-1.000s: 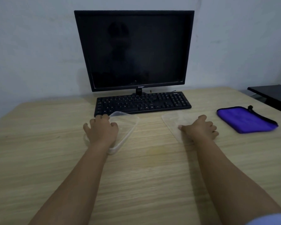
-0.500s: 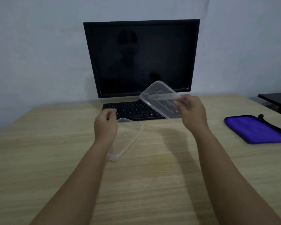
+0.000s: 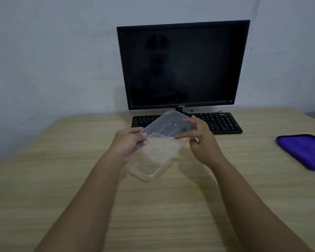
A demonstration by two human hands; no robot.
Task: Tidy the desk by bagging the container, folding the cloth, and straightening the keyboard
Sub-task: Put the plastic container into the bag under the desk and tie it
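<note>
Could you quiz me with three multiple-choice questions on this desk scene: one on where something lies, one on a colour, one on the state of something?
1. Where does the cloth lie on the desk?
A. At the right edge of the view
B. On top of the keyboard
C. Under the monitor

2. What colour is the cloth?
A. Yellow
B. Purple with dark trim
C. White

3. What state is the clear container in?
A. Flat on the desk, untouched
B. Wrapped in the cloth
C. Held up, with the lid being brought over it

Answers:
1 A: it lies far right, apart from the keyboard and the monitor.
2 B: the fabric is vivid purple.
3 C: the left hand grips the container while the right hand holds the lid tilted above it.
</note>
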